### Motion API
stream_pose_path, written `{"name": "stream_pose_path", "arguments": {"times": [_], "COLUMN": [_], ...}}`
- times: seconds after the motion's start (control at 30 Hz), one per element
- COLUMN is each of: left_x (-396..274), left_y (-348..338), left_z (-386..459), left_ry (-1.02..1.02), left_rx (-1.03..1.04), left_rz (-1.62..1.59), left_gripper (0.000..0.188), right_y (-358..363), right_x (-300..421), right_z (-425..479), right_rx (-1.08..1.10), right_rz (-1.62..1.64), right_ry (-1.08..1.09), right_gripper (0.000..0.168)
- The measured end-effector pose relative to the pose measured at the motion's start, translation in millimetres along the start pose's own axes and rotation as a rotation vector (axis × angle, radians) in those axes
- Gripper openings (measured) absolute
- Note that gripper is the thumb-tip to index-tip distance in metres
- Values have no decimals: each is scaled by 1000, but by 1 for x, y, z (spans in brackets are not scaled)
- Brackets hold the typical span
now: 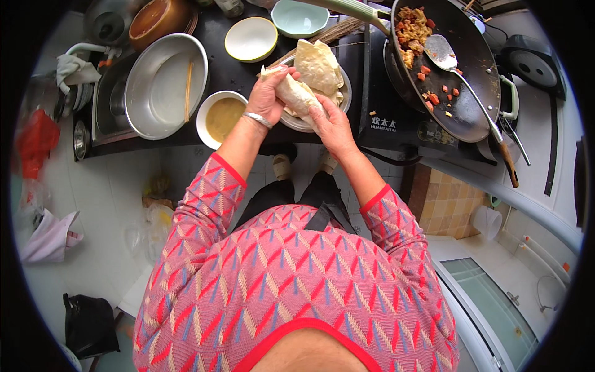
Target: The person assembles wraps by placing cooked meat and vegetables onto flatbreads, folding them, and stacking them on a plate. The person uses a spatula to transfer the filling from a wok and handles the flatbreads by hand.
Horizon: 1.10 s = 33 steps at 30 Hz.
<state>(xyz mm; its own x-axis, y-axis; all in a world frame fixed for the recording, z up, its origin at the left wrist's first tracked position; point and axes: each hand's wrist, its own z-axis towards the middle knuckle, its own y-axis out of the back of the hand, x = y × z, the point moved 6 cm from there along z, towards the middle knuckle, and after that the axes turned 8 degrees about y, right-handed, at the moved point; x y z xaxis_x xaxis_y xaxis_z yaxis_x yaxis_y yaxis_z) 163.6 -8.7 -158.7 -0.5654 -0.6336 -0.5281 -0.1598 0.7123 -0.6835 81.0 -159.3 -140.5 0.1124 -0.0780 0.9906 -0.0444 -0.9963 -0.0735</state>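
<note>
A rolled flatbread (297,96) is held slantwise between both hands. My left hand (269,95), with a silver bangle at the wrist, grips its upper left end. My right hand (333,125) holds the lower right end. Beneath the roll, a metal bowl (347,90) bears a stack of folded flatbreads (318,65). To the left stands a white bowl of yellowish-brown liquid (225,116). On the right, a tilted wok (469,111) contains cooked egg-like pieces with red chunks (413,35) and a metal spatula (441,52).
A large metal basin (165,93) with chopsticks (188,93) stands beside the sink (111,125). A white bowl (251,39) and a pale green bowl (300,18) are behind. The wok's handle (353,9) reaches over the counter; the spatula's wooden handle (508,162) overhangs the edge.
</note>
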Motion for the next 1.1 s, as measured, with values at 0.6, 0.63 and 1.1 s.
{"name": "stream_pose_path", "arguments": {"times": [0.6, 0.63, 1.1], "left_x": [-42, -38, -2], "left_y": [-9, -13, -46], "left_z": [42, 40, -14], "left_ry": [-633, -793, -1092], "left_rx": [-269, -301, 89], "left_rz": [1953, 2054, 2174], "left_gripper": [34, 33, 42], "right_y": [8, 7, 11], "right_x": [-10, -9, -7], "right_z": [33, 33, 34], "right_rx": [121, 109, -11], "right_rz": [-778, -886, -1160], "right_ry": [194, 234, 367], "right_gripper": [21, 19, 20]}}
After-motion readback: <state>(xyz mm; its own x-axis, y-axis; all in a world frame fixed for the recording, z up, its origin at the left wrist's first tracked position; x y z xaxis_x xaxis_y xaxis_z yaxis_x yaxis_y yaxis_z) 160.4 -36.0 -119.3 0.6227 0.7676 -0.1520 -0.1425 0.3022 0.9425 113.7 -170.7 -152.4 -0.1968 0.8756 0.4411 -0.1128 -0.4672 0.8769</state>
